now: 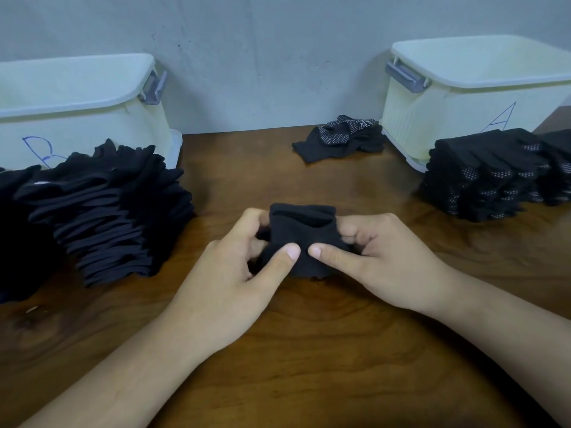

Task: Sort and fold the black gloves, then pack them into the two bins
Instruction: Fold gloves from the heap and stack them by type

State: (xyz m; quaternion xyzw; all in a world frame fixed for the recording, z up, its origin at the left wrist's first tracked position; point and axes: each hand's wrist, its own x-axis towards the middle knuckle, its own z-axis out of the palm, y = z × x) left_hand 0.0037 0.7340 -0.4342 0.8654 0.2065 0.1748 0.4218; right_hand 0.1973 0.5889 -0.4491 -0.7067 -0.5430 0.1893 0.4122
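1. Both bare forearms reach in over the brown wooden worktop (293, 350) from the near edge.
2. The left hand (244, 273) and right hand (380, 257) meet at the middle of the worktop, each with fingers curled round a folded black glove (299, 223). Both thumbs press on its near face, thumb tips almost touching. The glove's open cuff faces away from the person.
3. To the left lies a tall, leaning pile of plain black gloves (108, 208).
4. To the right stands a neater stack of dotted gloves (482, 177), white grip dots showing along the edges.
5. Farther back, right of centre, a few loose gloves (340, 137) lie crumpled just beside the right bin.
6. At the back left is a pale bin marked B (77, 118); at the back right, a pale bin marked A (448, 112). Both stand against the grey wall (262, 57), and their insides cannot be seen.
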